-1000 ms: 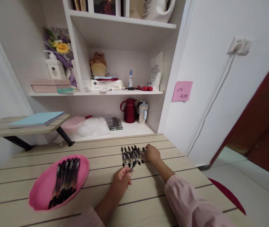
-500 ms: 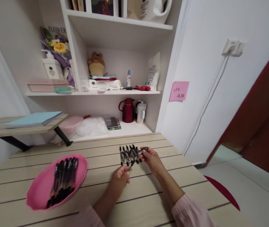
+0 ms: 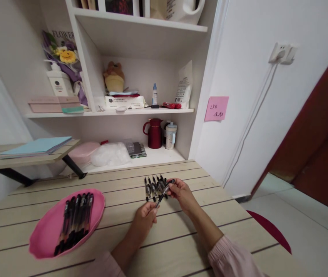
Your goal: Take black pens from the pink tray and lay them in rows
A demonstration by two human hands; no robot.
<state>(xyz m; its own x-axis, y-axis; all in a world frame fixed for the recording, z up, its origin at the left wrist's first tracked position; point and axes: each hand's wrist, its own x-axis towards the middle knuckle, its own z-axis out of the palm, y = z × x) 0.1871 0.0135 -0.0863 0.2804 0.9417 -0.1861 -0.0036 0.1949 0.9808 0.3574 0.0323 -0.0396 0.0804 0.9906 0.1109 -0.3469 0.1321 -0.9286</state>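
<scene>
Slanted over the table, a black pen [image 3: 161, 199] with a clear section is held between my two hands. My left hand [image 3: 144, 219] pinches its lower end. The fingers of my right hand [image 3: 180, 193] close on its upper end, near a dark rounded tip; whether the pen is in one piece there, I cannot tell. Just behind, a row of several black pens [image 3: 149, 188] lies on the wooden table, their points toward the shelf, partly hidden by the held pen and my right hand. Several more black pens [image 3: 76, 219] lie side by side on a pink tray [image 3: 41, 240] at left.
A small raised stand [image 3: 66, 148] with blue folders [image 3: 38, 146] is at the table's left. Behind the table, shelves hold a red jug [image 3: 154, 134], a pale cup [image 3: 170, 136] and a plastic bag [image 3: 110, 154]. A pink note [image 3: 216, 108] sticks to the wall at right.
The view has shifted slightly. Both hands keep their hold on the pen, with the right hand a little nearer the left. The tray and the row of pens look unchanged.
</scene>
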